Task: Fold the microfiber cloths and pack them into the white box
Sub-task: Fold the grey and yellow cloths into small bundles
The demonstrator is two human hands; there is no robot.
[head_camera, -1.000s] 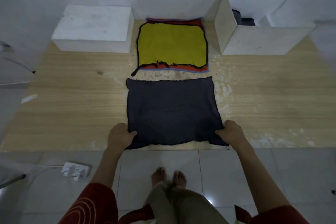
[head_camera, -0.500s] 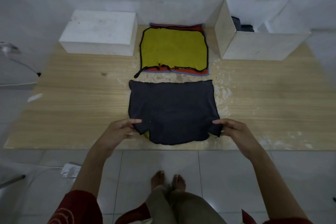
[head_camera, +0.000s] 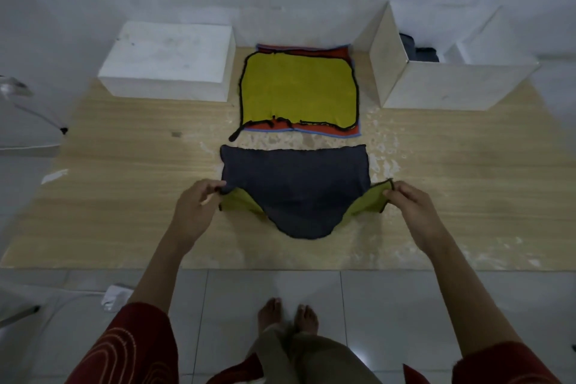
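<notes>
A dark grey cloth (head_camera: 296,184) with a yellow-green underside lies on the wooden board (head_camera: 124,196). My left hand (head_camera: 194,212) pinches its near left corner and my right hand (head_camera: 414,209) pinches its near right corner. Both corners are raised and turned over, showing the yellow-green side, while the near edge sags in the middle. Behind it a stack of flat cloths (head_camera: 297,90) lies with a yellow one on top and red and blue edges beneath. The open white box (head_camera: 448,84) stands at the back right with dark cloth (head_camera: 417,50) inside.
A closed white box (head_camera: 168,62) stands at the back left of the board. The wall is right behind everything. My bare feet (head_camera: 288,315) stand on white floor tiles in front of the board. A white plug (head_camera: 115,296) and cable lie on the floor at left.
Both hands have lifted the dark cloth's near corners and carried them away from me, exposing the yellow-green underside. The cloth's far edge stays in place.
</notes>
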